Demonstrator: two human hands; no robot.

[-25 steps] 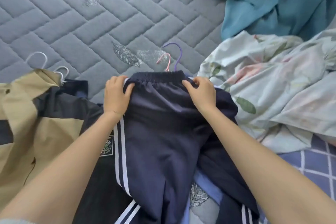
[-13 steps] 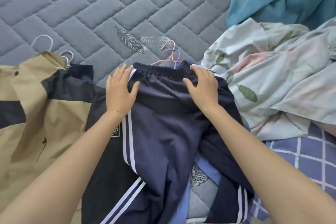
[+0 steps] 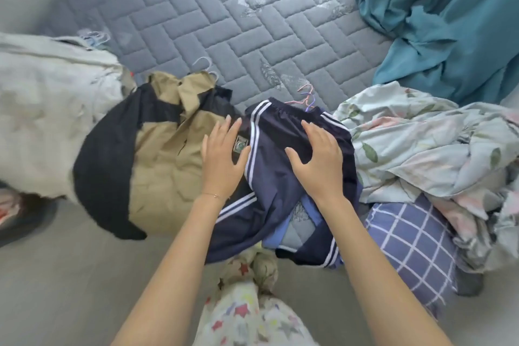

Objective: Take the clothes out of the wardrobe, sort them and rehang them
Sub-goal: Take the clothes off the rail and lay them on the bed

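Quilted mattress (image 3: 224, 22) seen beyond fingertips. Tan-and-black jacket (image 3: 157, 154) spread left of left fingers. Navy striped trousers (image 3: 280, 132) laid under both palms, waistband just past fingertips. Left hand (image 3: 222, 154) and right hand (image 3: 317, 160) held flat, palms down, fingers straight and splayed, nothing gripped. Pink and purple hangers (image 3: 306, 95) tucked beyond waistband.
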